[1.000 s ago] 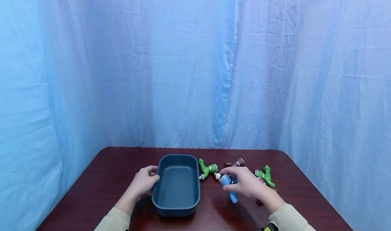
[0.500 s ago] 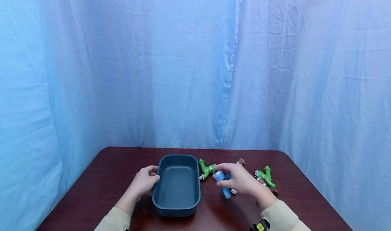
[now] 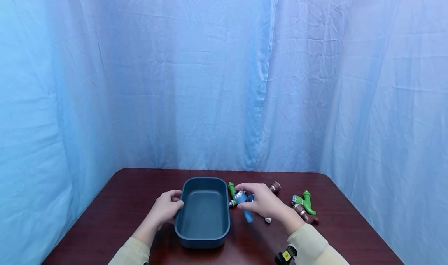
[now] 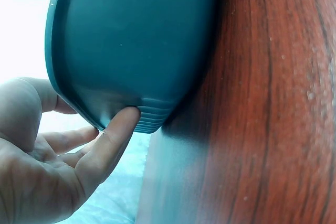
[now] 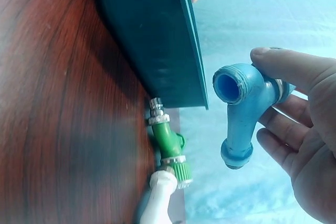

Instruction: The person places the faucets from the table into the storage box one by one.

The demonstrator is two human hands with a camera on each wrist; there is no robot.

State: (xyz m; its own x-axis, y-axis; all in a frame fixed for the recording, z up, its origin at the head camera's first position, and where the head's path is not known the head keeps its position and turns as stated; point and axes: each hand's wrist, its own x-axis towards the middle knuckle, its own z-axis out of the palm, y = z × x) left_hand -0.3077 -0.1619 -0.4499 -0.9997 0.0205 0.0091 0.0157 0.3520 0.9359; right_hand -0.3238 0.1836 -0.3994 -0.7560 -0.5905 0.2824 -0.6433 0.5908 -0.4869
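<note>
The blue tap (image 5: 242,119) was in the air to the right of the tub (image 3: 202,242), apart from it and from the table (image 3: 147,183). The right hand (image 5: 312,135) pinched it at the knob end, thumb on one side and fingers on the other, leaving the open mouth and the other pipe end free. It looked like light, stiff plastic, hard to dent but rather smooth, so the knob seemed the surest hold; the bare pipe might have rolled in the fingers.

The left hand (image 3: 165,208) gripped the tub by its left side, bent fingers against the outer wall. The tub seemed light and firm, apt to slide if pushed without steadying. Its inner floor showed from end to end in the head view, smooth and dark like the walls.

A green tap (image 5: 167,140) lay just beside the tub's right wall, with a white fitting (image 5: 159,198) across its knob in the right wrist view. A brown tap (image 3: 275,187) lay partly hidden behind the right hand. Farther right, another green tap (image 3: 307,203) and another brown tap (image 3: 309,218) lay close together.
</note>
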